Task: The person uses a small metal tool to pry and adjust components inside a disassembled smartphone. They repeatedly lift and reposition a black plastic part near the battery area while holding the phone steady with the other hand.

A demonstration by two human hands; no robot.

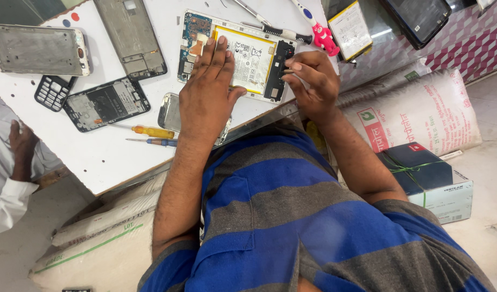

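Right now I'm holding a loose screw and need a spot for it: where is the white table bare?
Bare room lies on the white table at the near edge, below the two screwdrivers. The far side is crowded: phone frames, the opened tablet under the left hand, and the right hand at its edge.

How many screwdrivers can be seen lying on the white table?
4, perhaps more hidden. A yellow-handled screwdriver and a blue-handled screwdriver lie beside the left hand. A black-handled screwdriver and a thin metal screwdriver lie above the opened tablet.
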